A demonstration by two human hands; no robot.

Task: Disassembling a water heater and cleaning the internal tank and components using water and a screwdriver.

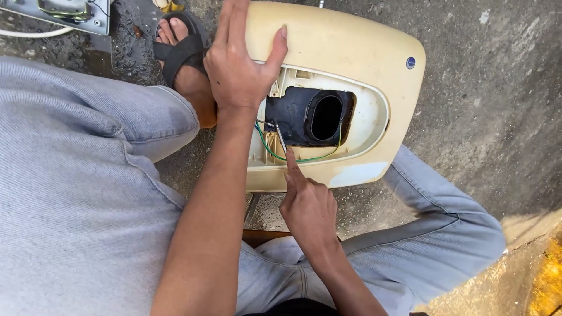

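Resting on concrete ground between the knees: cream plastic housing [345,52], black inner part [298,117] exposed, green wires [266,149] loose, apparently mid-job. Left hand [237,67]: spread flat, pressing the housing's rim, grasping nothing. Right hand [307,208]: mostly curled, forefinger extended along a thin metal tool [281,139] tipped at the wiring.

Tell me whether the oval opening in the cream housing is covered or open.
Open. The cream housing shows a dark, uncovered oval hole in its black insert, with green wires exposed below it.
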